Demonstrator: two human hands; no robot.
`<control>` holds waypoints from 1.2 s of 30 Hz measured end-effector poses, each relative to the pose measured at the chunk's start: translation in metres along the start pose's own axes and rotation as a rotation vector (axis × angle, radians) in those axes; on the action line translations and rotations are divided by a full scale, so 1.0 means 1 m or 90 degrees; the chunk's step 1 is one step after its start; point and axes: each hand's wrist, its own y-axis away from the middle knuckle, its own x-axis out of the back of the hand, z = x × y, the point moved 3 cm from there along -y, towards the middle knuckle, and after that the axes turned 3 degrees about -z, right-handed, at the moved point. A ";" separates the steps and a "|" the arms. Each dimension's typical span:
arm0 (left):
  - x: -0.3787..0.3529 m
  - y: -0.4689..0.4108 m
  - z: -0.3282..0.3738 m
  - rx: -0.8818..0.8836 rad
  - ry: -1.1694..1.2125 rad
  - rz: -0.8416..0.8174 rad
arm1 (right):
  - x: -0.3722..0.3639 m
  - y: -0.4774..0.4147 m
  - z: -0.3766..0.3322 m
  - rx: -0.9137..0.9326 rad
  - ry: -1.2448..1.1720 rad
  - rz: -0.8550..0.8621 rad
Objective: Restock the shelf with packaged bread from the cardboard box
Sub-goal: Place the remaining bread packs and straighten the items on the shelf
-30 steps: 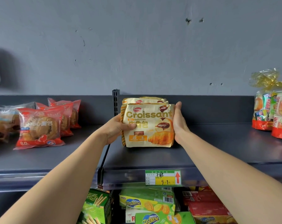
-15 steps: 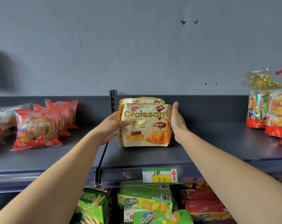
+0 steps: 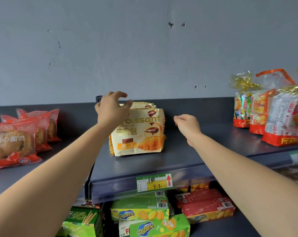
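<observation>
Cream-yellow croissant packs (image 3: pixel 141 132) stand upright in a short row on the dark grey shelf (image 3: pixel 187 158), one behind another. My left hand (image 3: pixel 111 108) hovers over the front pack's upper left corner, fingers spread, holding nothing. My right hand (image 3: pixel 187 125) is off to the right of the packs, apart from them, with loosely curled fingers and nothing in it. The cardboard box is not in view.
Red packs of filled bread (image 3: pixel 16 142) lie on the shelf's left section. Orange and clear gift bags with gold bows (image 3: pixel 273 113) stand at the right. A price tag (image 3: pixel 154 183) sits on the shelf edge. Green and red biscuit boxes (image 3: pixel 144 212) fill the shelf below.
Both hands have let go of the croissant packs. My left hand rose above the front pack's top corner and my right hand drew away to the right. The view shifted left.
</observation>
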 end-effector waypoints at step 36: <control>-0.223 0.100 0.237 -0.412 -0.122 -0.248 | 0.298 0.060 0.083 -0.099 0.298 0.160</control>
